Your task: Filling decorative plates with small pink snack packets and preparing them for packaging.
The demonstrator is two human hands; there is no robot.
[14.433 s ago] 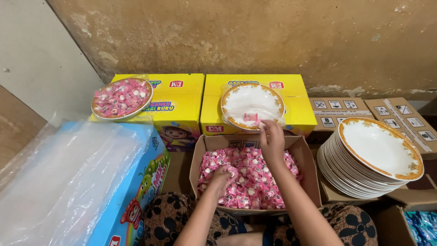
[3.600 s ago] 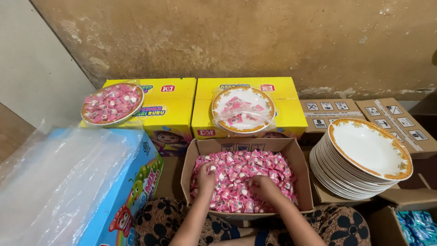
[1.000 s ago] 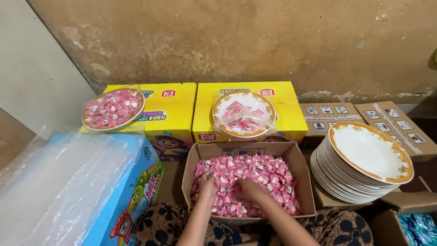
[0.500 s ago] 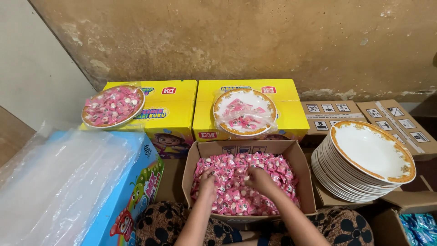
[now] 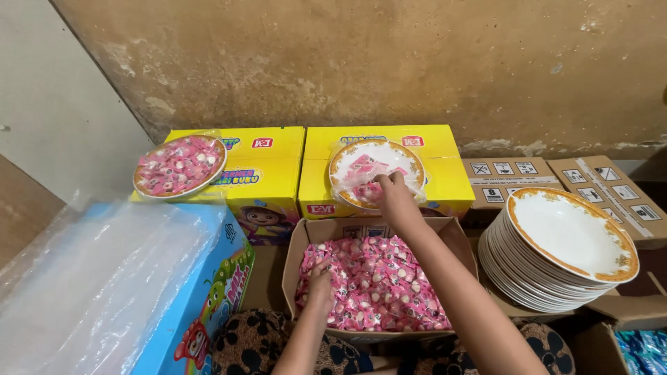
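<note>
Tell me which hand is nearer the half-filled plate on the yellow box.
Right. The right hand is over that plate, touching its sweets; the left hand is down in the cardboard box of sweets.

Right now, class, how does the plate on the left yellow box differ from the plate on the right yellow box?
The left plate is heaped full of pink sweets; the right plate holds only a few, with white showing. No hand is at the left plate; the right hand reaches onto the right plate. Both are round, orange-rimmed, and wrapped in clear plastic.
</note>
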